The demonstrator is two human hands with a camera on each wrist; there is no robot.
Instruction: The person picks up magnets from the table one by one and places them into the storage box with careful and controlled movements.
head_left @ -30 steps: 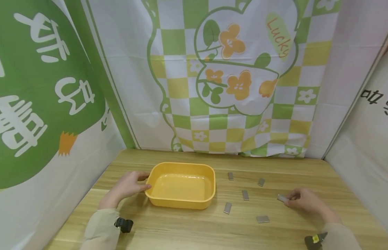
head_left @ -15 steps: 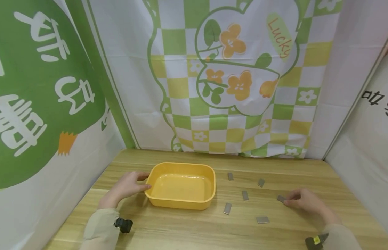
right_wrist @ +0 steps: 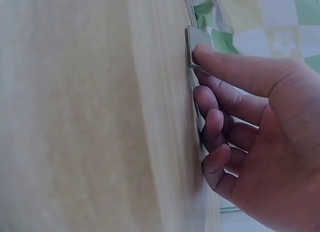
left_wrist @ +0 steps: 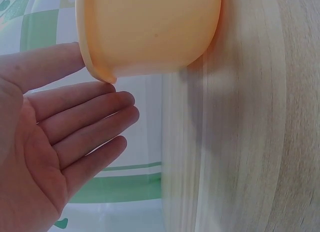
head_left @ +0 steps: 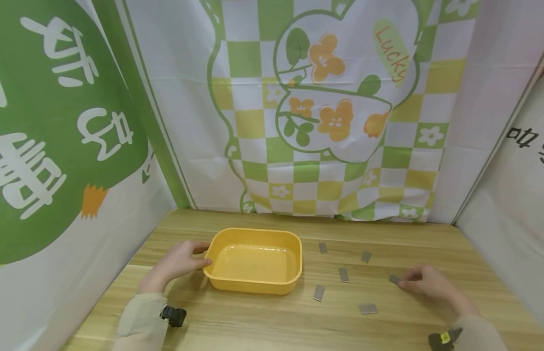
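In the head view a yellow plastic box (head_left: pixel 253 287) stands on the table, its inside bare. My left hand (head_left: pixel 177 263) holds the box's left rim; the thumb tip reaches over the rim, and the left wrist view shows the other fingers fairly straight, the index finger against the outside. On the right, my right hand (head_left: pixel 430 282) pinches a small flat grey rectangular metal piece (head_left: pixel 394 279) between thumb and index finger. The right wrist view shows that metal piece (right_wrist: pixel 200 39) low against the tabletop, with the other fingers curled beneath the hand.
Several similar grey pieces lie apart between box and right hand, among them a front piece (head_left: pixel 368 309), a middle piece (head_left: pixel 344 275) and a back piece (head_left: pixel 323 248). The wooden table (head_left: pixel 254 321) ends at a printed curtain (head_left: pixel 307 195); cloth walls flank both sides.
Almost nothing differs; both hands keep their places. The metal piece at my right fingertips shows a slightly different tilt and shade than a second ago.
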